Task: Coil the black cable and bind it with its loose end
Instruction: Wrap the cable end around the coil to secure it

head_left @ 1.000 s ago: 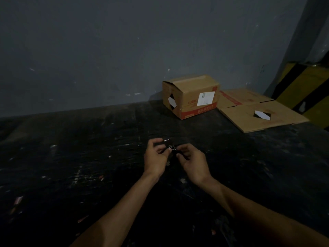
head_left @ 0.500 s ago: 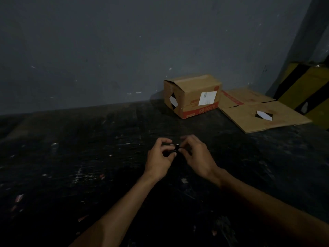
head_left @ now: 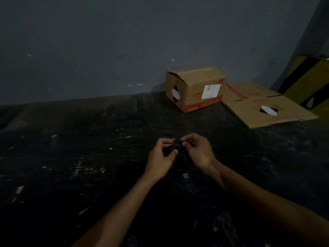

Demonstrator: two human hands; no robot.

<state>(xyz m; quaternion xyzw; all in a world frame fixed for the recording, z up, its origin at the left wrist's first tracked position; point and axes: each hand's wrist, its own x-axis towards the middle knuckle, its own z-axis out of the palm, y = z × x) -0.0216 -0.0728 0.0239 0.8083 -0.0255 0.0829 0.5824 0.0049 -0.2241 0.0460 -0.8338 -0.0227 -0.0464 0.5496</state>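
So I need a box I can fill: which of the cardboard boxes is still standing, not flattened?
The cardboard box against the wall, bearing the white label; the other cardboard, to its right, lies flat on the surface.

Black cable (head_left: 175, 148): faintly glossy sheathing, plastic or rubber. Counter (head_left: 89, 157): dark, rough, scuffed, matt surface. Far right, cardboard box (head_left: 194, 86) and flattened carton (head_left: 267, 107): matt brown corrugated cardboard with paper labels. Wall (head_left: 106, 41): matt grey paint.
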